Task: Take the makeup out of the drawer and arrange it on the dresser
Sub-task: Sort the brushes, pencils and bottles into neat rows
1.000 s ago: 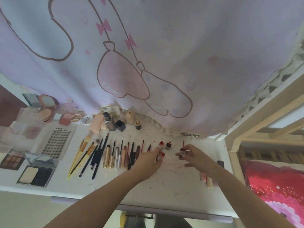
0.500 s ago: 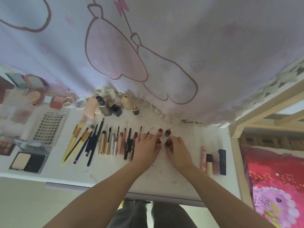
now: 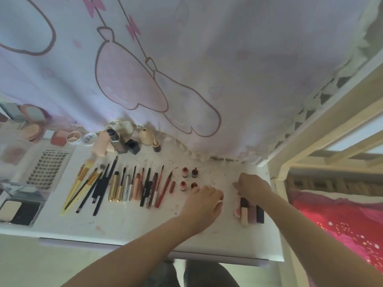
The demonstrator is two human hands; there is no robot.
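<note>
A head-worn camera looks down on a white dresser (image 3: 128, 222) spread with makeup. The landmark is a square of four small bottles (image 3: 188, 179) near the middle of the top. Left of the bottles lies a neat row of pencils, tubes and brushes (image 3: 116, 185); further left sit a lash tray (image 3: 44, 168) and compacts. Right of the bottles lie four lip tubes (image 3: 249, 210) side by side near the dresser's right edge.

The left hand (image 3: 204, 200) rests just right of the bottles, fingers loosely curled, fingertips beside the nearest bottle; whether it holds anything cannot be told. The right hand (image 3: 251, 186) reaches down over the far ends of the lip tubes, fingers bent toward them; a firm grip is not visible.

To do this step well, take one tube at a time, lift it clear without nudging its neighbours, and lay it parallel beside the bottles, keeping the spacing even.
</note>
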